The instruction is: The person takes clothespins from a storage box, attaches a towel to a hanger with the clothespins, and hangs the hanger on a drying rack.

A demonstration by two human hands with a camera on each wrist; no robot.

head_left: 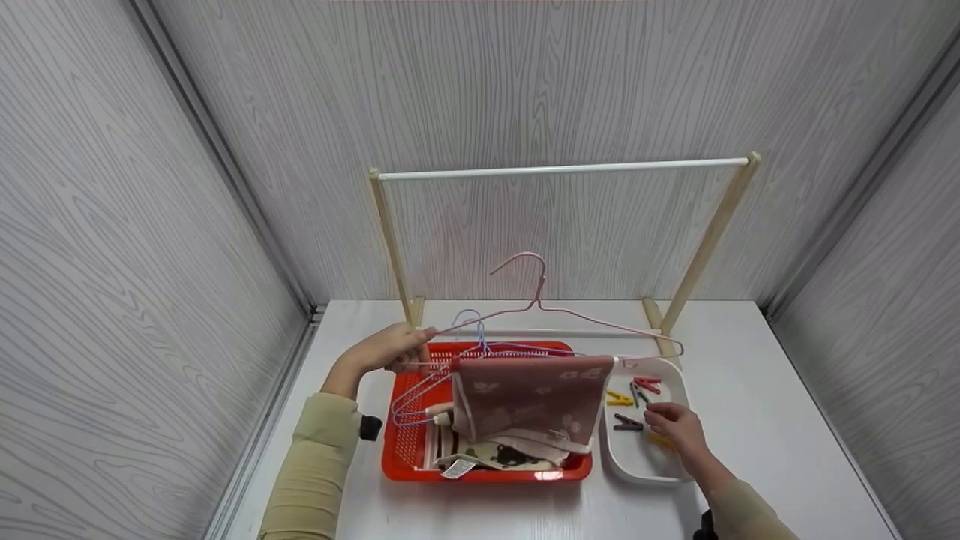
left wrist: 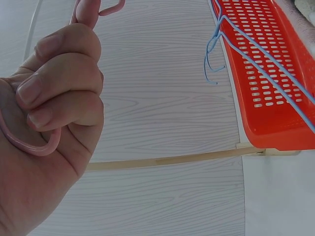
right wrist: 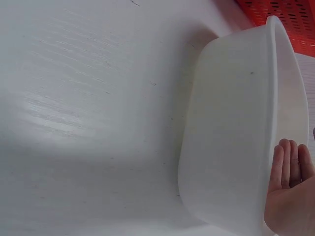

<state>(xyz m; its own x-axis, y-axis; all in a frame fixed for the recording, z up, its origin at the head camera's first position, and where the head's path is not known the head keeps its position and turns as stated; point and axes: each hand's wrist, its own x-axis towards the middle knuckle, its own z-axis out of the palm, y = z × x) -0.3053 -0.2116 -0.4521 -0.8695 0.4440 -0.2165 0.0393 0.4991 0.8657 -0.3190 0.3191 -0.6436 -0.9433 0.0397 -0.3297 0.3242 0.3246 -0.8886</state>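
My left hand [head_left: 394, 349] grips the left end of a pink wire hanger [head_left: 541, 283]; in the left wrist view its fingers curl round the pink wire [left wrist: 42, 150]. A pink patterned cloth [head_left: 536, 401] is draped over the hanger's lower bar, above the red basket [head_left: 495, 475]. My right hand [head_left: 679, 427] reaches into the white tray [head_left: 626, 476], its fingertips right at a dark grey clothespin [head_left: 643, 391]. In the right wrist view the tray wall partly hides this hand, and I cannot tell whether it pinches the clothespin.
Red [head_left: 647, 380], yellow [head_left: 619, 397] and black [head_left: 628, 422] clothespins lie in the tray. Blue hangers [left wrist: 261, 69] and folded cloths [head_left: 495, 453] are in the basket. Behind stands a wooden-legged rack with a white rail [head_left: 562, 169], against the back wall.
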